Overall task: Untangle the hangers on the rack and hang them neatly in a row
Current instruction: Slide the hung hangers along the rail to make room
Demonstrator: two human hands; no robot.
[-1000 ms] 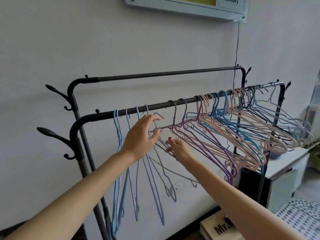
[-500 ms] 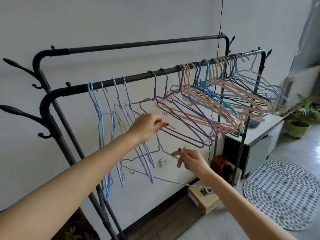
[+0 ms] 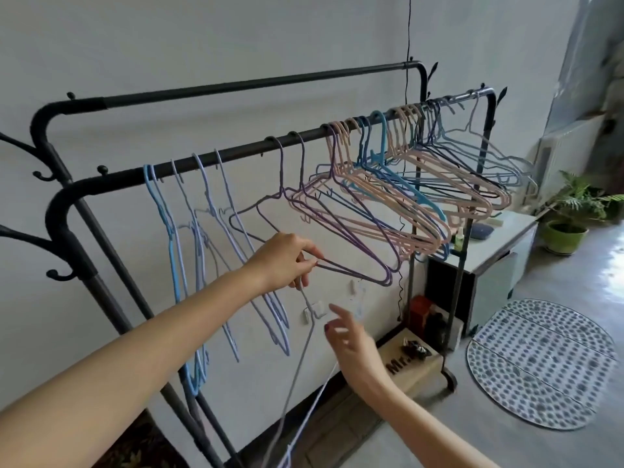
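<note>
A black double-rail rack (image 3: 236, 153) carries many wire hangers on its front rail. Several light blue and lilac hangers (image 3: 175, 238) hang straight at the left. A tangled bunch of pink, purple and blue hangers (image 3: 388, 211) leans to the right. My left hand (image 3: 287, 258) pinches the corner of a purple hanger (image 3: 354, 275) together with a pale grey hanger (image 3: 297, 366) that dangles down off the rail. My right hand (image 3: 347, 336) hovers below with fingers spread, holding nothing, blurred.
A low white cabinet (image 3: 499, 258) stands behind the rack's right end, with a potted plant (image 3: 570, 217) beyond it. A cardboard box (image 3: 412, 366) lies at the rack's foot. A dotted oval mat (image 3: 540, 363) covers the floor at right.
The view has swung down and right. The pale hanger has dropped to hang steeply from my left hand. My right hand has let go of it and opened.
</note>
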